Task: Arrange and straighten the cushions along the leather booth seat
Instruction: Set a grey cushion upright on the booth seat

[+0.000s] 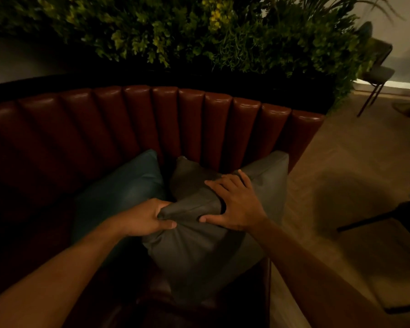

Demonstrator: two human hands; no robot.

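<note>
Head view: dark grey square fabric cushion (199, 245) lies at centre on the ribbed red-brown leather booth seat (128, 119). Left hand (142, 218) pinches its top edge; right hand (234, 202) lies flat, fingers spread, on the fold. Teal cushion (121, 188) at 9 o'clock; lighter grey cushion (270, 176) at 2 o'clock, partly covered. Green foliage (199, 31) at 12 o'clock. Seat base lost in shadow.

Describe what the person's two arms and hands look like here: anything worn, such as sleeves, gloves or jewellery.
Both arms are bare along all of the length in view, with no sleeves. The left hand and the right hand wear no gloves. No ring, watch or bracelet shows, though the light is dim.
</note>
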